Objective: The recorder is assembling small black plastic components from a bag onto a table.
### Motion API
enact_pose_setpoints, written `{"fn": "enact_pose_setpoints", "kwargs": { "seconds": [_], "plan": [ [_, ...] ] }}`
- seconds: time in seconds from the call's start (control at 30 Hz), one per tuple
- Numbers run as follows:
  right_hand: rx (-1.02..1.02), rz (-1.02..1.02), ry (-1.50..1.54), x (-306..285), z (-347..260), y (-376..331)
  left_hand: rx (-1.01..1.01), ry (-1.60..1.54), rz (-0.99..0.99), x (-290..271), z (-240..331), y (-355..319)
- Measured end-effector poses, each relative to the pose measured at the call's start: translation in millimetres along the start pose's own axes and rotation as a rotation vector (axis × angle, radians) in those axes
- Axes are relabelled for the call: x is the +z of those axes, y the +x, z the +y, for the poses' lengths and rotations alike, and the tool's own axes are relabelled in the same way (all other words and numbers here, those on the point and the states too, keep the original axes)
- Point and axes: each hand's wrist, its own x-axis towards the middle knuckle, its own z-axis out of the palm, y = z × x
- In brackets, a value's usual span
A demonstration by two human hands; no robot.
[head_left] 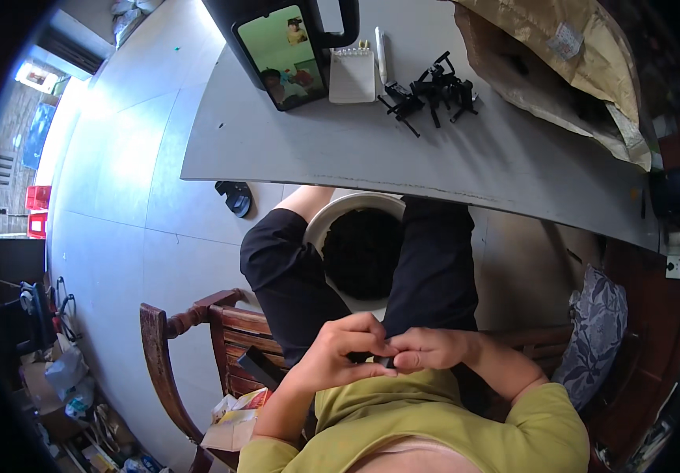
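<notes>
My left hand [345, 347] and my right hand [430, 348] meet close to my chest, above my lap. Their fingertips pinch one small black part [385, 362] between them; most of it is hidden by the fingers. A white bucket [332, 214] filled with dark pieces stands on the floor between my knees. On the grey table [355, 150] ahead lies a pile of small black plastic parts [433, 89].
A phone on a stand [283, 54], a small white notepad [352, 76] and a pen lie at the table's far side. Crumpled brown paper bag [560, 55] covers the right end. I sit on a wooden chair [198, 331]; a patterned cushion [596, 323] lies at my right.
</notes>
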Motion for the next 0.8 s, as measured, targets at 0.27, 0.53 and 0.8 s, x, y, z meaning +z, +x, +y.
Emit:
{"fn": "enact_pose_setpoints", "kwargs": {
  "seconds": [0.27,0.53,0.8],
  "plan": [
    [-0.017,0.117,-0.525,4.1,-32.0,13.7,0.09,0.057,0.056,-8.3,-0.5,-2.0],
    [-0.19,1.405,-1.582,-108.8,-95.2,52.1,-0.161,-0.848,0.513,-5.9,-27.7,-9.4],
    [-0.411,1.281,-0.427,-136.9,-81.0,41.9,-0.284,-1.022,0.562,-2.6,-44.7,0.3]
  ]
}}
